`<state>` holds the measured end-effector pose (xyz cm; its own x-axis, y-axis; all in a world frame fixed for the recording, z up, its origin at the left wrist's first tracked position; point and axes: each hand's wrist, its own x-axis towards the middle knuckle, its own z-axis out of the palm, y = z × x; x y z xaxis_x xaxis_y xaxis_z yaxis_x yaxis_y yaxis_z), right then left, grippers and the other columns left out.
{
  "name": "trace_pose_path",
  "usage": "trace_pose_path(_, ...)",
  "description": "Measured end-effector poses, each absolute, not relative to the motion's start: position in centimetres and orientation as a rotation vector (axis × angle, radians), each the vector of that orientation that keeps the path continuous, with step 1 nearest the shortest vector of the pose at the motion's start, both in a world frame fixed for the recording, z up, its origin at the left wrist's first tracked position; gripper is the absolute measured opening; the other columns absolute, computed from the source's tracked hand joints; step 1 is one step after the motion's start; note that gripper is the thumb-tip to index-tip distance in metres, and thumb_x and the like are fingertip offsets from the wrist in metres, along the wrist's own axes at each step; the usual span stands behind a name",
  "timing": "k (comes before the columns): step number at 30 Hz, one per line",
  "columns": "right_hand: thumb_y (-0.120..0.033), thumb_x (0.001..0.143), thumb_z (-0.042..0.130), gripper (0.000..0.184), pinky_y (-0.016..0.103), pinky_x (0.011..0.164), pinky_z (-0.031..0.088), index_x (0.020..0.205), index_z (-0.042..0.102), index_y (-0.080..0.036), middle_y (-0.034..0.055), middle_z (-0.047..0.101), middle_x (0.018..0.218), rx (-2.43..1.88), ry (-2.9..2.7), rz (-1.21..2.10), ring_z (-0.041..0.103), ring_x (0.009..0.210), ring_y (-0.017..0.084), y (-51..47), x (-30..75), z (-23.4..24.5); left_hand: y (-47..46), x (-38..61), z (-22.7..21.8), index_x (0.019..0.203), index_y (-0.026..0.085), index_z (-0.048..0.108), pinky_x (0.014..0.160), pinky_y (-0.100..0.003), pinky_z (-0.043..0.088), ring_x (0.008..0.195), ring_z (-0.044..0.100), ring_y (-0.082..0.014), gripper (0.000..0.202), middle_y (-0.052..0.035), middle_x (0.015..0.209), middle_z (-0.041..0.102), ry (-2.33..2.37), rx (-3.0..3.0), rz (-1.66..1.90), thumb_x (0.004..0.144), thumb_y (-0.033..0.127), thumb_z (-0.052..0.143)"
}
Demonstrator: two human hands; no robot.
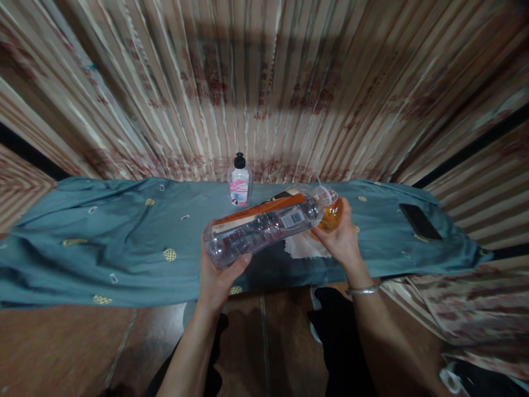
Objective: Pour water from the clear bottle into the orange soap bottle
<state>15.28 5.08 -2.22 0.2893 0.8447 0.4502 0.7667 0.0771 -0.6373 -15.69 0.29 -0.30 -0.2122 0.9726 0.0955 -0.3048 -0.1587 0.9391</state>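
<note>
A large clear plastic bottle (264,223) with an orange, black and cream label lies almost on its side in the air, its mouth tipped up toward the right. My left hand (221,275) is closed round its base. My right hand (341,237) grips an amber see-through container (330,215) right by the bottle's mouth; its exact kind is hard to make out. A white ring shows at the mouth, where the two meet or overlap. Beneath, a white tissue (306,246) lies on the cloth, partly hidden by my right hand.
A small clear bottle (239,184) with a black cap and pink label stands at the table's back. A dark phone (420,221) lies on the right. Blue-green patterned cloth (124,237) covers the narrow table. Pleated curtains (256,82) hang behind and at the sides.
</note>
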Motion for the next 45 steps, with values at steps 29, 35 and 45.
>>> trace_pose_path(29, -0.071, 0.077, 0.086, 0.110, 0.063, 0.106, 0.067, 0.166, 0.042, -0.023, 0.0219, 0.076, 0.150, -1.696, -1.488, 0.124, 0.082, 0.125, 0.046, 4.81, 15.17, -2.01, 0.08, -15.83, -0.17, 0.135, 0.022, 0.070, 0.120, -0.057, 0.058, 0.128, 0.078, -0.0367, 0.081, -0.0131, 0.135, 0.081, 1.035, 0.991, 1.585, 0.065, 0.035, 0.107)
trace_pose_path(35, -0.072, 0.078, 0.085, 0.112, 0.060, 0.103, 0.069, 0.168, 0.040, -0.023, 0.0196, 0.079, 0.147, -1.696, -1.508, 0.073, 0.083, 0.123, 0.044, 4.91, 15.36, -2.35, 0.14, -15.65, -0.34, 0.134, 0.020, 0.070, 0.117, -0.056, 0.060, 0.127, 0.078, -0.0378, 0.082, -0.0145, 0.134, 0.081, 1.058, 0.990, 1.599, 0.063, 0.038, 0.107)
trace_pose_path(45, -0.064, 0.077, 0.087, 0.109, 0.062, 0.109, 0.067, 0.166, 0.041, -0.022, 0.0204, 0.078, 0.150, -1.675, -1.499, 0.127, 0.081, 0.129, 0.045, 4.78, 15.16, -1.82, 0.07, -15.59, 0.11, 0.137, 0.020, 0.065, 0.120, -0.056, 0.057, 0.129, 0.077, -0.0361, 0.086, -0.0160, 0.139, 0.079, 1.040, 0.965, 1.579, 0.063, 0.033, 0.106)
